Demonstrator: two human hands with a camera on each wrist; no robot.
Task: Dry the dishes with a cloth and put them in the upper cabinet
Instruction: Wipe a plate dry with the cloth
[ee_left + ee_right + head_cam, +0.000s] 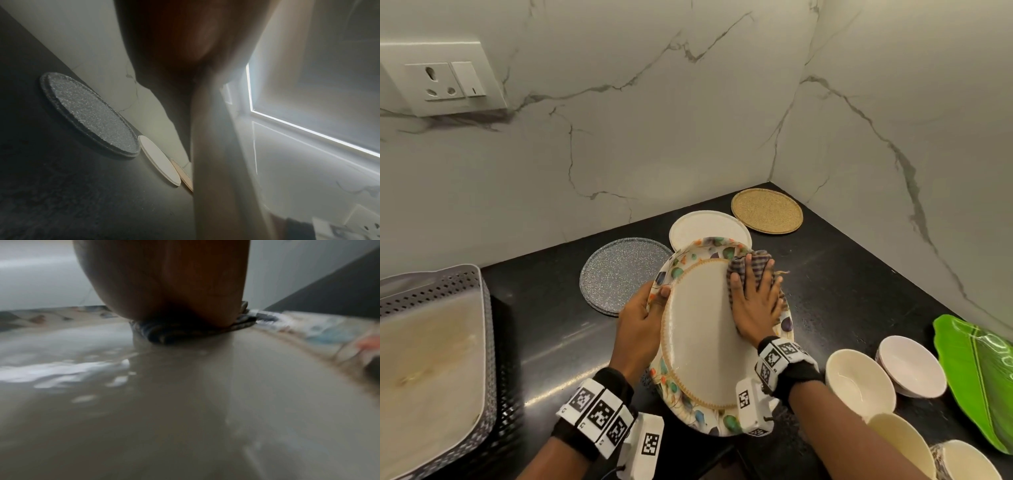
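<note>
A large oval platter with a flowered rim and cream centre is held tilted above the black counter. My left hand grips its left rim, thumb on top. My right hand lies flat with straight fingers on a checked cloth, pressing it onto the platter's upper right part. In the right wrist view the cloth sits bunched under my palm on the wet platter surface. The left wrist view shows the platter's underside close up and blurred.
On the counter behind lie a speckled grey plate, a white plate and a golden woven mat. Cream bowls and a green leaf dish stand at the right. A perforated grey basket stands at the left.
</note>
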